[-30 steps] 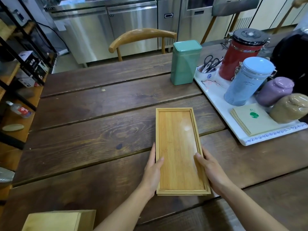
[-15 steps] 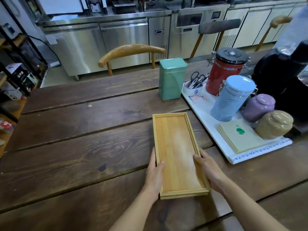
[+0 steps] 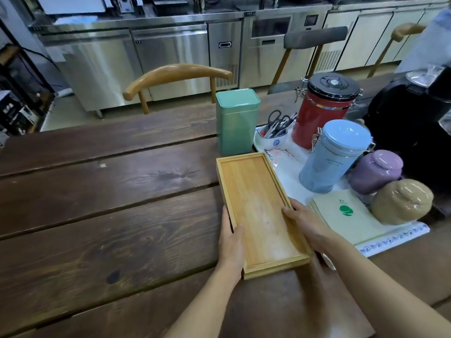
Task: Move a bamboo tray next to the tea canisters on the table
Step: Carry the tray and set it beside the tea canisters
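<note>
An empty rectangular bamboo tray (image 3: 256, 198) lies lengthwise on the dark wooden table (image 3: 109, 203), its far end just in front of a green square tea canister (image 3: 235, 125). My left hand (image 3: 230, 242) grips the tray's left long edge near its near end. My right hand (image 3: 308, 224) grips the right long edge, thumb inside the rim. The tray's right side runs along a white serving tray (image 3: 395, 237). On that white tray stand a red canister (image 3: 322, 111), a light blue canister (image 3: 332, 157), a purple jar (image 3: 375, 170) and a tan jar (image 3: 400, 201).
The white tray also carries a small cup with scissors (image 3: 274, 132) and a stack of paper napkins (image 3: 346, 215). A black appliance (image 3: 415, 123) stands at the far right. A wooden chair (image 3: 175, 74) sits behind the table, with steel counters beyond.
Both hands have pushed the bamboo tray away from me and to the right. Its far end now lies close to the green canister and its side runs along the white tray.
</note>
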Demonstrator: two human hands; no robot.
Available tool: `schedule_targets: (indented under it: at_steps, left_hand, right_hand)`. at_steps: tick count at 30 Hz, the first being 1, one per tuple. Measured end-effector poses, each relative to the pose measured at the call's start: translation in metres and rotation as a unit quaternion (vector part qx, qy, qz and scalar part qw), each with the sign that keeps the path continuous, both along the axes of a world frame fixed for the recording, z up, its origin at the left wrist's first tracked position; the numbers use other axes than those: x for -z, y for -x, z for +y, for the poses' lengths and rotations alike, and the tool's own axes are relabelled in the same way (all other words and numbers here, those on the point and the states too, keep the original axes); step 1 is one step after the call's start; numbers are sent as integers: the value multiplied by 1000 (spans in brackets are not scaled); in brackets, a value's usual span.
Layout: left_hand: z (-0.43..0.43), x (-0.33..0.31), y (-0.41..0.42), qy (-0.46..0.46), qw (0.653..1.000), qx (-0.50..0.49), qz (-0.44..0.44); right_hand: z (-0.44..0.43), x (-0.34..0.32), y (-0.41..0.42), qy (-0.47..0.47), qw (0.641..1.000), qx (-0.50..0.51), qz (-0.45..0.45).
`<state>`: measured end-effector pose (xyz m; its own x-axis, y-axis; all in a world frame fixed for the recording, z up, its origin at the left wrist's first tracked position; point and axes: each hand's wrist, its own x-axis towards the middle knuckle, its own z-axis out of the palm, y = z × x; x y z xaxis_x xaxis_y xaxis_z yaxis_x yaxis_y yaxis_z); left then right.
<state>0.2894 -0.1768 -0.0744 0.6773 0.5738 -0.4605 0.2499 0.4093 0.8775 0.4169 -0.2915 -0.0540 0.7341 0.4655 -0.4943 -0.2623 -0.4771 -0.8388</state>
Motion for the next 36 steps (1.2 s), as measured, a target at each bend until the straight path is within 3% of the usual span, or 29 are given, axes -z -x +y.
schedule_targets:
  at_steps: [6,12,17,36]
  left_hand:
    - [-5,-3,-15,1,1000,-17,-3]
    - [-6,0,-17,3,999,-32,8]
    - [-8,-1,-18,0,1000,-29,7]
    - [-16,11,-24,6,1000,-15,-6]
  right_hand:
    - [-1,-8,-18,2,999,-31,11]
    - [8,-10,-18,14,987,1,-160]
    - [3,-11,-25,-26,994,0,-104]
    - [0,-13,-20,20,990,-26,-140]
